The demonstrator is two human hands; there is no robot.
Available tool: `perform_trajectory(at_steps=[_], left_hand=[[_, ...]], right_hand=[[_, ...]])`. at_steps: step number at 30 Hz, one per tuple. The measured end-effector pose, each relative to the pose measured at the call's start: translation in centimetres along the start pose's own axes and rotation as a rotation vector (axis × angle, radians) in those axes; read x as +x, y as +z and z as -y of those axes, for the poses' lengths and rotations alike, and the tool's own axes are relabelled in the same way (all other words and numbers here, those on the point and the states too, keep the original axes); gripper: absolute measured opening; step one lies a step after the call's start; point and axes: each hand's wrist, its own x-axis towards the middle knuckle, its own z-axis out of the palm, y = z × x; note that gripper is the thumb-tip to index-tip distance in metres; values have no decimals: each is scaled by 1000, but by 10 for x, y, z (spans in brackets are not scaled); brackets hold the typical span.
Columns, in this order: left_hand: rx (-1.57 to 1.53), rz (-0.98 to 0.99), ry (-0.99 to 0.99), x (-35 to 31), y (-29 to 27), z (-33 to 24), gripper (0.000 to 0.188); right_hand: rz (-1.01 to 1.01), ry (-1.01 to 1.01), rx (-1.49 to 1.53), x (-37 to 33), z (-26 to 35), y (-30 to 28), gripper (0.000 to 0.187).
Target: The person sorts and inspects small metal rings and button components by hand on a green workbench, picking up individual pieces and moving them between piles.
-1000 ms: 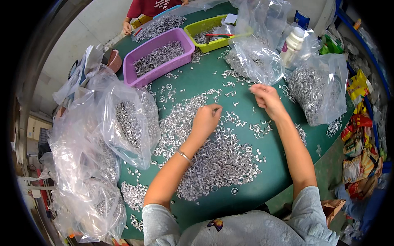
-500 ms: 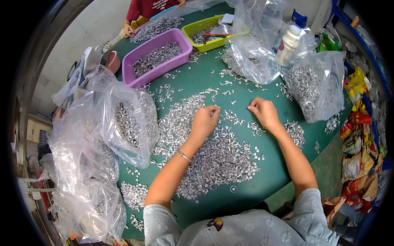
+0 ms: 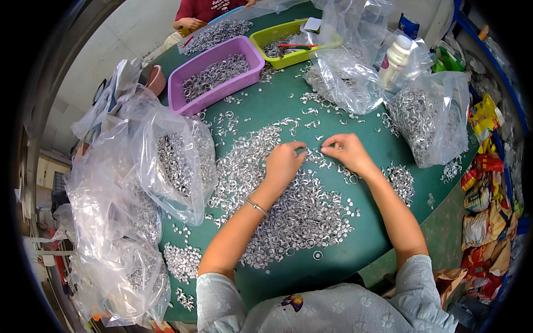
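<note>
A wide heap of small silver metal ring-like pieces (image 3: 300,216) covers the middle of the green table (image 3: 327,272). Over the heap's upper edge is my left hand (image 3: 285,162), fingers pinched together and pointing right. Facing it from the right, my right hand (image 3: 351,154) is also pinched, above a few scattered pieces. A narrow gap separates the two sets of fingertips. Whatever sits in either pinch is too small to make out. A small group of the same pieces (image 3: 398,183) lies right of my right forearm.
A purple bin (image 3: 176,100) and a yellow-green bin (image 3: 284,60) hold more pieces at the back. Clear plastic bags of pieces stand left (image 3: 177,166) and right (image 3: 425,119). A white bottle (image 3: 395,62) is back right. Across the table is another person (image 3: 208,11).
My right hand has moved left toward my left hand, which has shifted slightly right. The person across has drawn a hand back from the far pile.
</note>
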Motion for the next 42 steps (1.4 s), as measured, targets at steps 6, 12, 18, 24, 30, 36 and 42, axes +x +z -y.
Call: perform_trajectory(at_steps=[6, 12, 18, 24, 30, 36, 42], left_hand=[[15, 7, -41, -3, -7, -1, 21], [-244, 90, -42, -7, -17, 5, 18], [-282, 115, -123, -11, -16, 9, 18], [-195, 65, -85, -15, -14, 6, 19], [-106, 55, -37, -17, -8, 0, 19], [-72, 9, -11, -22, -12, 3, 18], [-85, 71, -51, -26, -7, -6, 19]], right_hand=[[96, 181, 107, 4, 6, 6, 16], [256, 490, 1361, -14, 7, -20, 8], [261, 346, 1207, -19, 1, -26, 15], [-4, 34, -243, -19, 3, 0, 21], [-8, 23, -543, -14, 15, 11, 16], [34, 119, -393, -17, 27, -6, 15], [1, -258, -618, -23, 7, 8, 15]])
